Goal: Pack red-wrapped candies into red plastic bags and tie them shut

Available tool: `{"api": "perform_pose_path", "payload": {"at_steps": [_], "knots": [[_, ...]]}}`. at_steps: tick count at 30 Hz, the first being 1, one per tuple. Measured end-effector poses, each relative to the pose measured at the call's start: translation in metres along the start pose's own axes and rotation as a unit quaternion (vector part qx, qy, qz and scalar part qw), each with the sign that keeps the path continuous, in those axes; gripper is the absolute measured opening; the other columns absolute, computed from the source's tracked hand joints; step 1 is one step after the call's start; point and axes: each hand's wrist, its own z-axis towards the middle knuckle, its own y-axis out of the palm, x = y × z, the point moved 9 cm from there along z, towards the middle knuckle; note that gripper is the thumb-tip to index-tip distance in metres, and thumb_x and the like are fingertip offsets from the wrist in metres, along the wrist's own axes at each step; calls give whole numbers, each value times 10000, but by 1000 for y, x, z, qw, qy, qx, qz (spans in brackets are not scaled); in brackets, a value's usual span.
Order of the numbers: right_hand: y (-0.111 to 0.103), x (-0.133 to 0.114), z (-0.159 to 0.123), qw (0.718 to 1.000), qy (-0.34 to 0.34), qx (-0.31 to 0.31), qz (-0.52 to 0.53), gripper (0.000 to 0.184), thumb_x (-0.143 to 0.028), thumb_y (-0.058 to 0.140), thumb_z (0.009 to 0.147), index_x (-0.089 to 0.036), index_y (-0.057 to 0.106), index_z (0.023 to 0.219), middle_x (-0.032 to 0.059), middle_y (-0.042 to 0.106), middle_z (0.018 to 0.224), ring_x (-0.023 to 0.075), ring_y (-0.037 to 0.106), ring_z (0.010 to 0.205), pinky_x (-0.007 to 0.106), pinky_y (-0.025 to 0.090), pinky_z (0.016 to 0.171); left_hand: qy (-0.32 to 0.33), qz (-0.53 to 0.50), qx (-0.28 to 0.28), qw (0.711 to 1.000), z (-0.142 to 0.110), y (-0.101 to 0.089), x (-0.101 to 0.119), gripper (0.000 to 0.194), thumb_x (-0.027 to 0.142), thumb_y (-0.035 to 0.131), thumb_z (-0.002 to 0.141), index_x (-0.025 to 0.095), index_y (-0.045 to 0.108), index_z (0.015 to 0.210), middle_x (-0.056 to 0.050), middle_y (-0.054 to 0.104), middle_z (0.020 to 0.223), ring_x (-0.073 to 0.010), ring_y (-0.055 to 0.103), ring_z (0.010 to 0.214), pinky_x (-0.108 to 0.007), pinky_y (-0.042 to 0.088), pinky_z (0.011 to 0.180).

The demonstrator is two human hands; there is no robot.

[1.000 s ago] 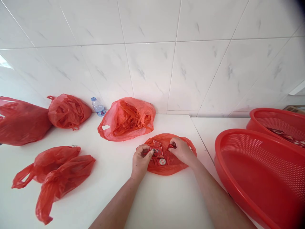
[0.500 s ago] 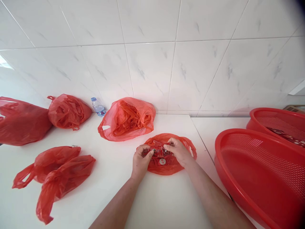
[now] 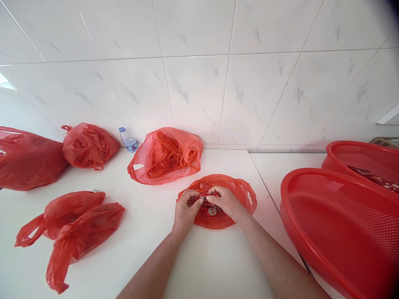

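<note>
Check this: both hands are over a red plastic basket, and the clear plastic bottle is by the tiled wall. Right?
No: the head view shows the left hand and right hand over the open red plastic bag. The bottle is by the wall.

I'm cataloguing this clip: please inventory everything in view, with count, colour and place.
opened bag: 1, red, front centre
small packets: several, red, inside opened bag
round piece: 1, pale, among small packets
loose bag: 1, red, back centre
bottle: 1, clear with blue cap, left of loose bag
bulky bags: 2, red, back left
bag bundle: count unclear, red, front left
baskets: 2, red, right
small pieces: many, dark and pale, in rear basket
tabletop: seamed, white, underneath
tiled wall: 1, white with grey marks, behind
left hand: 1, bare, pinching at small packets
right hand: 1, bare, likewise
</note>
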Motion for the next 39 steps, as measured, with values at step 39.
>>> {"api": "perform_pose_path", "payload": {"at_steps": [39], "knots": [[-47,-18,-2,975,-12,104,-196,231,-398,588,743,-225,648,884,6,677,892,167,614,791,281,452,692,-40,-44,-4,998,-3,4,0,174,303,648,780,202,581,904,-11,639,849,-153,598,773,-266,476,702]]}}
